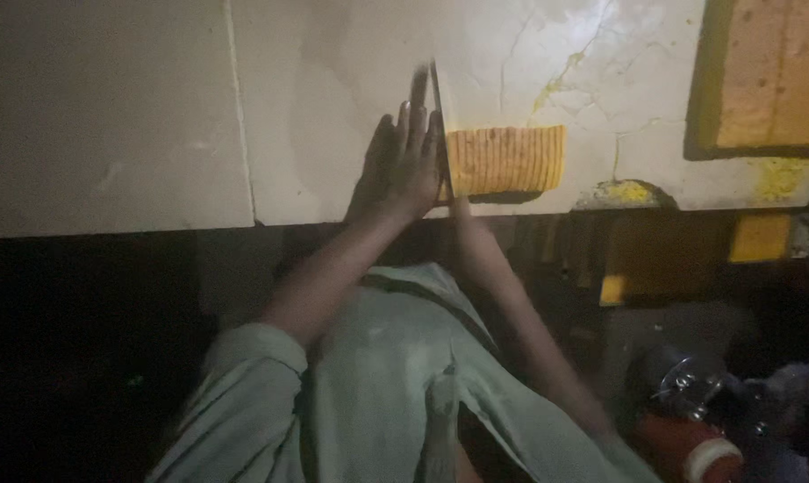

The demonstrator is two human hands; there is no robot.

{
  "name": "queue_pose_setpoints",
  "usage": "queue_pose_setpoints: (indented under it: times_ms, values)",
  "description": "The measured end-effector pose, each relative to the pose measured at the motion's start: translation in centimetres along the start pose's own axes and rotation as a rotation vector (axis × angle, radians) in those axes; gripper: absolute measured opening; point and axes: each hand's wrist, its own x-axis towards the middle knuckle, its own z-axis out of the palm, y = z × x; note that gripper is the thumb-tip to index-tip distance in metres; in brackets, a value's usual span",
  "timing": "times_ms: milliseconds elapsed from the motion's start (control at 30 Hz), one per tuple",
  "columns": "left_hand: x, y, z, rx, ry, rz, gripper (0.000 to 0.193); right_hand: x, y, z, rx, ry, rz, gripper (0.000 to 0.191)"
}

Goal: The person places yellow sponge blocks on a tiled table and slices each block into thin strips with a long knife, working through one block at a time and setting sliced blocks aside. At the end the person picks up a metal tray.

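Hands at a stack of yellow slices on a pale stone counter

Head view: the left hand (pixel 403 165) lies flat with fingers stretched out and close together, its palm on the counter (pixel 136 107) and its edge against a thin upright blade (pixel 438 116) that stands at the left end of the ribbed yellow stack (pixel 507 159). The stack sits near the counter's front edge, at the middle of the view. The right forearm (pixel 512 313) runs up under the stack; its hand is hidden, so whether it is spread or gripping cannot be told. No container shows clearly; dim metal and red things (pixel 691 420) lie low at right.
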Motion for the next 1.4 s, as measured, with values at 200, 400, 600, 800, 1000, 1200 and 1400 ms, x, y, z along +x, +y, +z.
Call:
queue_pose_setpoints:
  times_ms: [200,400,600,800,1000,1200,1400]
  values:
    - [1.1,0.6,3.3,-0.067,0.056,-0.001,0.069,1.7,10.9,-2.2,-0.749,-0.014,-0.225,0.076]
    - [0.1,0.0,1.1,-0.006,-0.044,0.029,0.063,10.1,3.9,-0.2,-0.345,0.097,0.082,0.087]
    - [-0.6,-0.2,-2.2,-0.047,-0.016,0.032,0.069,3.3,3.5,0.2,-0.146,-0.071,-0.056,0.088]
    - [-0.1,-0.6,0.2,-0.042,-0.068,0.004,0.062,4.6,15.6,-2.7,-1.039,-0.051,-0.381,0.061]
    - [-0.6,-1.2,-0.3,-0.065,0.033,0.090,0.063,10.4,4.9,0.6,-0.189,0.050,0.015,0.073]
    - [-1.2,-1.6,-0.7,0.077,-0.136,-0.061,0.074,4.0,3.7,0.7,-0.256,-0.007,0.110,0.079]
    - [-1.5,-2.2,1.6,0.012,0.005,-0.023,0.071,4.1,15.3,-1.7,-0.711,-0.030,-0.253,0.053]
